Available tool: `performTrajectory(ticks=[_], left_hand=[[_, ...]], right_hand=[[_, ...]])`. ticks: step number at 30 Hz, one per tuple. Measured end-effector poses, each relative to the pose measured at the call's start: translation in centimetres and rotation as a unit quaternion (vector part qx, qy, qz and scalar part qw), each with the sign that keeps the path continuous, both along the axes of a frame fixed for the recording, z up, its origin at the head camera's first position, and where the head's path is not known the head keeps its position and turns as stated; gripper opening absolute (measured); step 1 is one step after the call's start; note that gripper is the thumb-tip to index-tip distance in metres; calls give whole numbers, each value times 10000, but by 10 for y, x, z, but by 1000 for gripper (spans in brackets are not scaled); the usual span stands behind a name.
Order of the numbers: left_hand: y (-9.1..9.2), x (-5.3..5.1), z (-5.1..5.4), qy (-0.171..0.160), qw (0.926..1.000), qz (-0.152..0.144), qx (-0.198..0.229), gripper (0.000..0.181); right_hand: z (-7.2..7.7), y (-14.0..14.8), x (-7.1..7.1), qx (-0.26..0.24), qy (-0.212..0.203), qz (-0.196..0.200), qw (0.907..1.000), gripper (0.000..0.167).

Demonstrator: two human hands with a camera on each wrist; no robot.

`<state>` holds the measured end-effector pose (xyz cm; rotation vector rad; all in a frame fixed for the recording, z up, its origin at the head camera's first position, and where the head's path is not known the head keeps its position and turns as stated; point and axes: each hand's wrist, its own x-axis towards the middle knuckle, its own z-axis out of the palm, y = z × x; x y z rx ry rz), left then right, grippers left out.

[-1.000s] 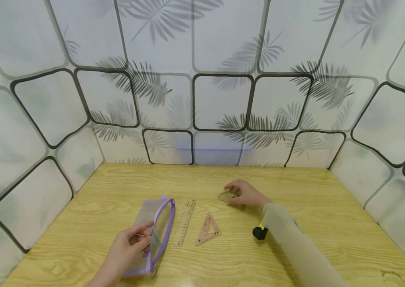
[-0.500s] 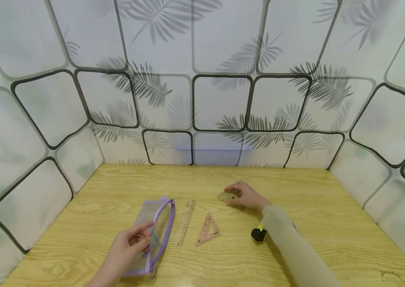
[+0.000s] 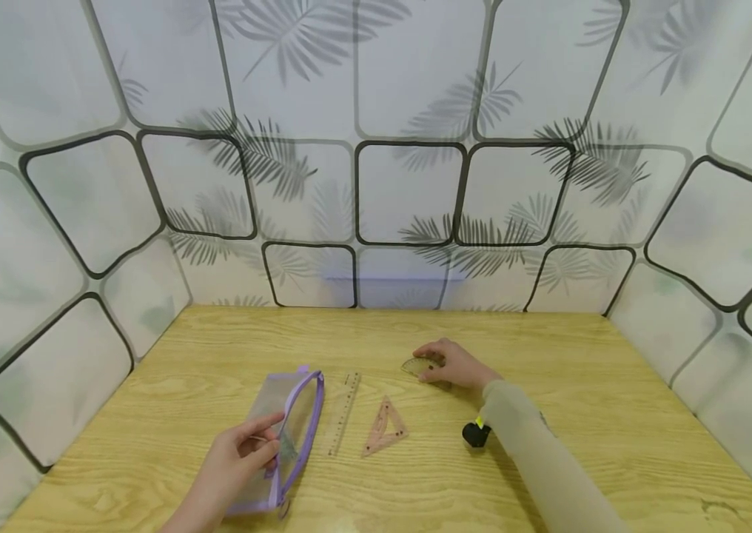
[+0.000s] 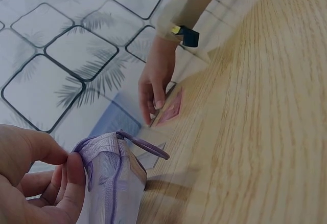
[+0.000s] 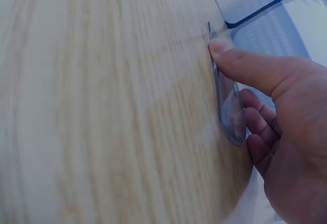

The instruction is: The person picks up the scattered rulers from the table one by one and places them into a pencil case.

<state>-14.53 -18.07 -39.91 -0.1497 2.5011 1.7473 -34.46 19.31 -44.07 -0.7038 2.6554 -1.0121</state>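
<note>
A mesh pouch with a purple zipper edge lies unzipped at the left, its mouth facing right. My left hand pinches its near rim between thumb and fingers; the left wrist view shows this hand gripping the purple trim of the pouch. Farther back and to the right, my right hand holds a clear protractor by its edges, low at the tabletop. In the right wrist view the thumb of this hand presses one end of the protractor, with fingers curled along its other side.
A clear ruler lies just right of the pouch, and a pinkish set square lies beside it on the wooden table. A black wrist camera is on the right sleeve. A patterned curtain encloses the table's back and sides.
Both hands keep their holds almost unchanged. The whole head view has shifted slightly, with the right sleeve a little farther left.
</note>
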Motion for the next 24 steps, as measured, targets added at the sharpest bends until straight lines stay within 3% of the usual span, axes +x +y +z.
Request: performTrajectory(ticks=[17, 24], left_hand=[[0, 0, -2, 22, 10000, -62, 22, 45], [-3, 1, -3, 28, 9996, -252, 125, 47]], right_hand=[[4, -3, 2, 172, 144, 44, 9997, 42], [4, -2, 1, 179, 136, 22, 9997, 42]])
